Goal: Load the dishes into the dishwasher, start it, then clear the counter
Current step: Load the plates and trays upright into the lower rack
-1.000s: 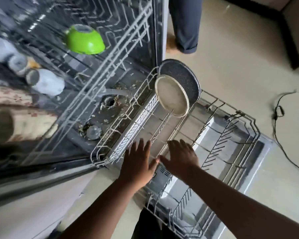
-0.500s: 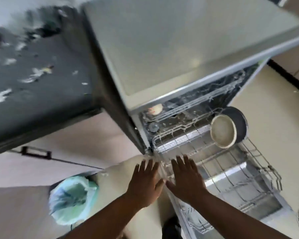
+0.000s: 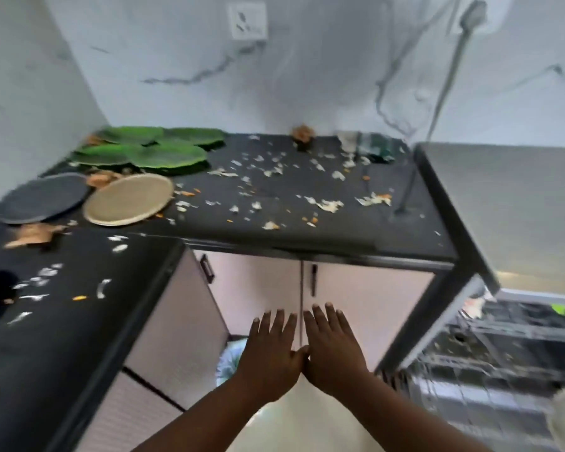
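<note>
On your bench (image 3: 274, 207), a black L-shaped top strewn with pale and orange food scraps (image 3: 327, 203), two plates lie flat and touching: a round beige plate (image 3: 128, 199) with a raised rim, and a dark grey plate (image 3: 43, 197) just to its left. Behind the beige plate sits a cluster of green leaf-shaped plates (image 3: 150, 151), overlapping one another against the marble wall. To the right of the beige plate, past the scraps, stands the dishwasher (image 3: 503, 207), its wire rack (image 3: 470, 386) showing below the bench edge. Your left hand (image 3: 269, 357) and right hand (image 3: 333, 350) hang side by side in front of the cabinet doors, well below the beige plate, thumbs touching, fingers straight and spread, holding nothing.
</note>
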`<state>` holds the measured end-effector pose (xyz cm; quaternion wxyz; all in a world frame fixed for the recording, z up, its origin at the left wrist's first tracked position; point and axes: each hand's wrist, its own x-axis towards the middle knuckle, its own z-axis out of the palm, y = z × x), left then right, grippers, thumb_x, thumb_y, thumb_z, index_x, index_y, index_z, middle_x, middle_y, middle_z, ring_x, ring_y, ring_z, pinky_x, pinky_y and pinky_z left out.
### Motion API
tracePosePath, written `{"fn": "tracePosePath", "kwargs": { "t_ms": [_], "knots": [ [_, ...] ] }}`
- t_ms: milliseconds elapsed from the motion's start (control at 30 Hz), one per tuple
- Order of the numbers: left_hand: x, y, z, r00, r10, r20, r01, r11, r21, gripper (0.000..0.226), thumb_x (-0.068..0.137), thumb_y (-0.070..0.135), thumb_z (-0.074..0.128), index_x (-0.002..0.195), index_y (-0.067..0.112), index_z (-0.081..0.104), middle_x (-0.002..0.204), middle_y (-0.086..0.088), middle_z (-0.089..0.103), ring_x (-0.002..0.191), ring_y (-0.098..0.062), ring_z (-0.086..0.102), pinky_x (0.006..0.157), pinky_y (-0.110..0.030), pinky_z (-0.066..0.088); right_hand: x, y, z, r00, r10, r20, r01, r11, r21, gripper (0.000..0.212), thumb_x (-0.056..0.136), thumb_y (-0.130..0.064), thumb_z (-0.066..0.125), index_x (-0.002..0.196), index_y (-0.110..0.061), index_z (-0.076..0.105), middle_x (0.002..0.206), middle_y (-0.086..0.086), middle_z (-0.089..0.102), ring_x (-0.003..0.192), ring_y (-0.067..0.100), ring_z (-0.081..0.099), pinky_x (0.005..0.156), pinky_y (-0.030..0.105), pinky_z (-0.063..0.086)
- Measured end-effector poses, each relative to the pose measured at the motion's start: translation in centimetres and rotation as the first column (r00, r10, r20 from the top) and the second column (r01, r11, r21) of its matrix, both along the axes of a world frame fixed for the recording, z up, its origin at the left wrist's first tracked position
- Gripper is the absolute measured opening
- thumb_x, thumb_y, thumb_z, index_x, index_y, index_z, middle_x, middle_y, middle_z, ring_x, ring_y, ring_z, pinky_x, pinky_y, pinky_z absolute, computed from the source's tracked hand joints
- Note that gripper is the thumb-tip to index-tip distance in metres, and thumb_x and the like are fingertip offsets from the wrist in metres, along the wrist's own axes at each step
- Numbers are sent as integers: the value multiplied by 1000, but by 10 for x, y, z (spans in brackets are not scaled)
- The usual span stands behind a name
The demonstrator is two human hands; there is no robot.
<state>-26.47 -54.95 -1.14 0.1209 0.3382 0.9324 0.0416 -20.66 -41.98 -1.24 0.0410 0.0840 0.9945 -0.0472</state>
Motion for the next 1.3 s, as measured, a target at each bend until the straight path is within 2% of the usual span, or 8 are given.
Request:
{"fn": "tracePosePath", "kwargs": {
  "t_ms": [167,367,500,600,767,900,1133,1300],
  "knots": [
    [-46,-69,52,984,155,-85,-145,984,105,104,67,75,-23,154,22,-4,162,-6,-8,149,-26,-11,118,-41,-7,-62,-59,49,992,95,-83,-91,995,43,67,61,-49,62,115,-10,69,118,12,68,114,32,62,104,42,36],
    [-100,-114,90,935,333,-118,-306,930,202,102,71,81,-14,154,23,-4,162,-4,-9,148,-24,-14,116,-37,-11,-131,-90,89,981,152,-121,-145,987,67,73,93,-61,24,119,-9,68,124,11,65,120,30,58,113,37,2],
    [-140,-128,102,890,447,-88,-419,880,225,87,84,76,3,154,24,-4,162,-3,-10,148,-23,-15,116,-38,-11,-170,-93,114,951,201,-234,-208,978,-7,96,83,-76,1,152,-13,19,160,8,14,148,27,4,112,32,-16],
    [-169,-129,96,854,516,-65,-491,840,230,73,97,62,19,155,23,-4,162,-3,-9,148,-24,-15,117,-40,-9,-203,-84,111,946,237,-221,-246,969,-13,86,90,-72,15,154,-16,5,162,4,0,148,23,-12,109,34,-16],
    [-221,-127,94,773,635,15,-620,750,230,76,95,64,26,155,25,1,163,-2,-4,149,-23,-10,119,-40,-5,-272,-66,118,932,313,-184,-335,937,-101,85,91,-68,29,154,-16,8,162,2,6,148,23,-8,117,36,-5],
    [-250,-137,101,653,748,119,-751,620,225,86,87,74,21,155,24,4,163,-2,-2,149,-24,-6,120,-40,-1,-322,-59,129,911,354,-212,-392,904,-174,78,92,-64,35,152,-19,15,159,-2,18,149,21,1,119,36,6],
    [-284,-173,107,475,842,255,-850,365,379,73,94,61,38,154,25,16,161,-1,13,149,-21,10,120,-40,15,-394,-79,126,910,383,-159,-413,872,-263,68,92,-59,41,147,-19,29,151,-2,36,144,22,22,115,36,23],
    [-328,-212,114,487,850,199,-817,364,448,65,92,52,51,148,27,29,152,4,31,134,-19,37,110,-37,34,-431,-101,125,918,391,-69,-396,887,-237,59,91,-55,47,139,-22,37,140,-3,46,127,20,43,101,35,38]
  ]
}}
